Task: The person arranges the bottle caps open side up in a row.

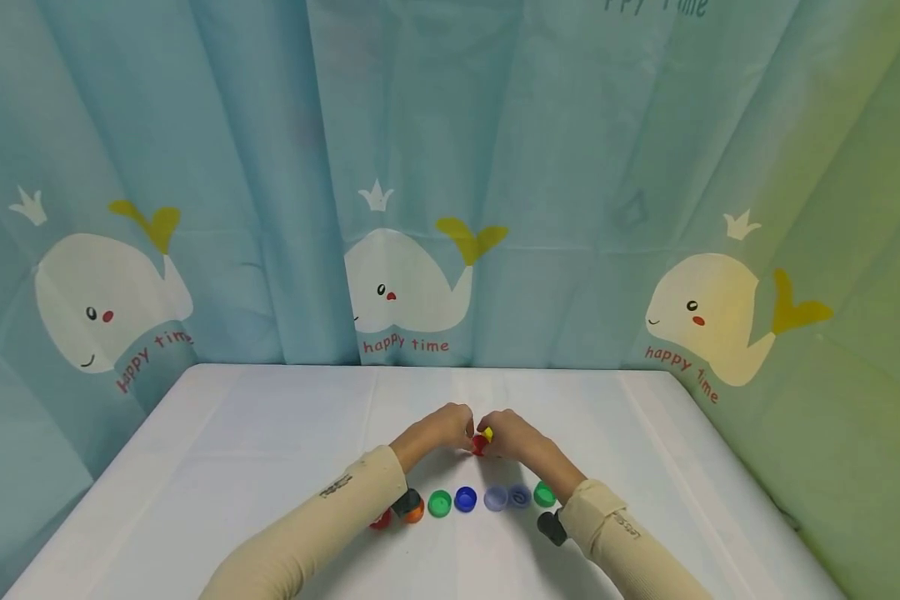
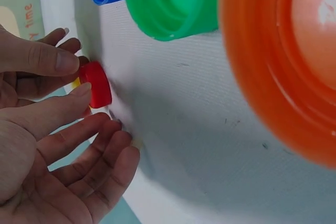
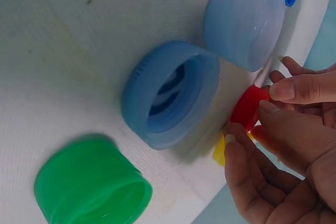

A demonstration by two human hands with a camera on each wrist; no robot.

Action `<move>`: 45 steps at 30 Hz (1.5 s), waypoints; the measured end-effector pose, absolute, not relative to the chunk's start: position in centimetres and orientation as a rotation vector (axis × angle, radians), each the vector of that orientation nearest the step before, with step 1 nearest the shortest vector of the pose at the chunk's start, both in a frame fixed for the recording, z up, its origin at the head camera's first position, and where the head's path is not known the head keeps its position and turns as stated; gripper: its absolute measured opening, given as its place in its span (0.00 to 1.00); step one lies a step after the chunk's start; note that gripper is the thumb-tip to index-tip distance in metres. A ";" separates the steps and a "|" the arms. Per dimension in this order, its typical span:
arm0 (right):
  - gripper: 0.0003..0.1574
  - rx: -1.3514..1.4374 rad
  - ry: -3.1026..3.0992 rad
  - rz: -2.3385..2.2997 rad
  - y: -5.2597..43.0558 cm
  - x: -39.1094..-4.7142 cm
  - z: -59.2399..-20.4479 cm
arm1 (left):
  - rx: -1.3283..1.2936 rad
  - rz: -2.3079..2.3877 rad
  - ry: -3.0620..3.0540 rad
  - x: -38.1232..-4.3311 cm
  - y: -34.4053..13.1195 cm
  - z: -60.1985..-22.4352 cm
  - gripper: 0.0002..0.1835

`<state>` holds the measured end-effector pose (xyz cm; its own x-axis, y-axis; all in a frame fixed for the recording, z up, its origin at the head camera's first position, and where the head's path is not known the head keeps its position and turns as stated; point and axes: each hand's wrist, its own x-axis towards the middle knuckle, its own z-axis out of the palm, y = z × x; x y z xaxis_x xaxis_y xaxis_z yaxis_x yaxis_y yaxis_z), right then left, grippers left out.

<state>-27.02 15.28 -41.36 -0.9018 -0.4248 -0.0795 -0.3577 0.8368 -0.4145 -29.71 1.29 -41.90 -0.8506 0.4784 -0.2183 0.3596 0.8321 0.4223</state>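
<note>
A red bottle cap (image 1: pixel 479 445) is held between the fingertips of both hands, close over the table's middle. Left hand (image 1: pixel 450 425) has its thumb against the cap's rim, its other fingers loosely spread in the left wrist view. From the other side, the right hand (image 1: pixel 512 434) pinches at the cap with thumb and index finger. Right behind the red cap shows a yellow piece (image 3: pixel 219 149), partly covered by the right index finger. In the right wrist view the red cap (image 3: pixel 248 107) is tilted, and both thumbs meet near its edge.
Nearer the body lies a row of bottle caps: orange (image 1: pixel 414 510), green (image 1: pixel 439 503), dark blue (image 1: pixel 466 499), two pale blue ones (image 1: pixel 496 498), and another green one (image 1: pixel 545 494). Another red cap (image 1: pixel 380 520) is partly behind the left sleeve. A curtain (image 1: pixel 570 167) surrounds the white table (image 1: pixel 270 433).
</note>
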 end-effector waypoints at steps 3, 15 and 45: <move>0.16 -0.599 2.846 -0.555 15.0 -27.1 -41.2 | 0.640 0.542 2.692 -29.7 1.2 -42.0 0.08; 0.12 -0.627 2.873 -0.417 14.5 -27.5 -41.3 | 0.651 0.583 2.679 -29.6 1.0 -42.0 0.06; 0.16 -0.760 2.949 -0.700 15.0 -27.2 -41.5 | 0.476 1.004 2.626 -29.1 -0.3 -41.7 0.07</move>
